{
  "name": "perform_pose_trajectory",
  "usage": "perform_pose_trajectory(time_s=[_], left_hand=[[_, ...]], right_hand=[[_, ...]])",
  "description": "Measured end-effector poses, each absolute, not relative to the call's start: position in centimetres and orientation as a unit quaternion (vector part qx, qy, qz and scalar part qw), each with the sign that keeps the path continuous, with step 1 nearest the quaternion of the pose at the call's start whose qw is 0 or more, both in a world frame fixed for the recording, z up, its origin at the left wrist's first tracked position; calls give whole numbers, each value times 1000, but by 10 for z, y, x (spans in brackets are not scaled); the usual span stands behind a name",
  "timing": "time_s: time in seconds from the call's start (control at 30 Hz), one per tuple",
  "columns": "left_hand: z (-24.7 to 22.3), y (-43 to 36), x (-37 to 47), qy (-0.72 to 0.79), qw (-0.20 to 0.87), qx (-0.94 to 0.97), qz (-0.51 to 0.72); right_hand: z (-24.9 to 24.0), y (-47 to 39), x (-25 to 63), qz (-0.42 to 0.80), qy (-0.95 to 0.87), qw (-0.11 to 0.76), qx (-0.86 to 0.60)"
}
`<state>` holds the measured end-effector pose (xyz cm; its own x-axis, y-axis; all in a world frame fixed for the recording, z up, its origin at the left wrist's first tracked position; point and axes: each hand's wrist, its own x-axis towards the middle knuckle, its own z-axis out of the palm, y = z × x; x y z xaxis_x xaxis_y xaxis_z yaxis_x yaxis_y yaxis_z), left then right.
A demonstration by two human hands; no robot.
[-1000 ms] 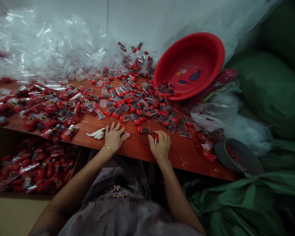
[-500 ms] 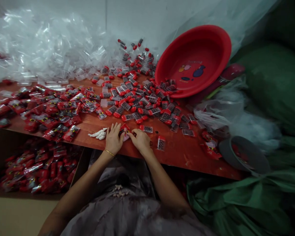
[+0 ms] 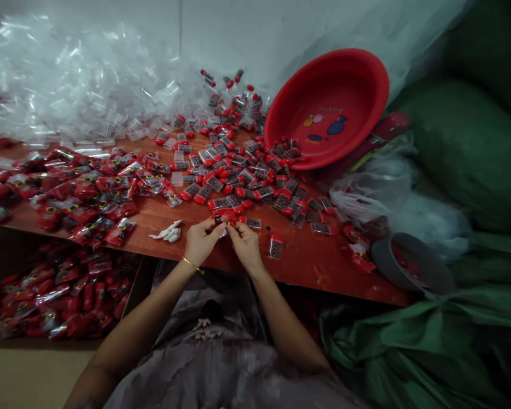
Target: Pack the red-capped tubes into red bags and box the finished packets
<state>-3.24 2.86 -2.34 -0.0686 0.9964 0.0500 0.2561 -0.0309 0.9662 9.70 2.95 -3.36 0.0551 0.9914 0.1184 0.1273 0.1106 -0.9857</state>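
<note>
Between my hands is a small red printed packet [image 3: 225,217], pinched by its near edge over the front of the table. My left hand [image 3: 201,243] has thumb and fingers closed on its left side, and my right hand [image 3: 246,246] grips the right side. Fingertips hide part of the packet, so I cannot tell what is inside. A crumpled white piece [image 3: 168,232] lies left of my left hand. Close to my right hand, a clear case with a red cap and dark beads [image 3: 275,246] rests on the table, with another such case [image 3: 252,222] beyond my fingers.
A pile of red-capped cases [image 3: 238,176] spreads behind my hands. Finished-looking red packets [image 3: 93,187] heap at left, above a box of more packets [image 3: 63,289]. A red basin [image 3: 276,108] leans at the back, clear plastic pieces [image 3: 76,85] behind, a grey bowl [image 3: 383,258] at right.
My left hand, flat with fingers spread half a second ago, has closed on the packet. The packet is now raised, its red printed face showing above both hands. The view has shifted slightly.
</note>
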Motion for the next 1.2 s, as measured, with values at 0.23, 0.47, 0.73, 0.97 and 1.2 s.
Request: perform_pose_trajectory(time_s=[0.23,0.47,0.73,0.97,1.2], left_hand=[[-17,28,-19,532,516,445,503],[-10,30,-16,519,551,443,481],[-21,52,-29,624,315,601,388],[-28,66,-28,651,59,694,301],[-17,57,-27,552,82,751,351]], right_hand=[[-32,17,96,369,-559,490,-557],[-29,18,106,391,-576,484,-531],[-37,26,117,324,-521,506,-607],[-41,30,124,303,-517,525,-604],[-37,26,120,360,-510,530,-573]])
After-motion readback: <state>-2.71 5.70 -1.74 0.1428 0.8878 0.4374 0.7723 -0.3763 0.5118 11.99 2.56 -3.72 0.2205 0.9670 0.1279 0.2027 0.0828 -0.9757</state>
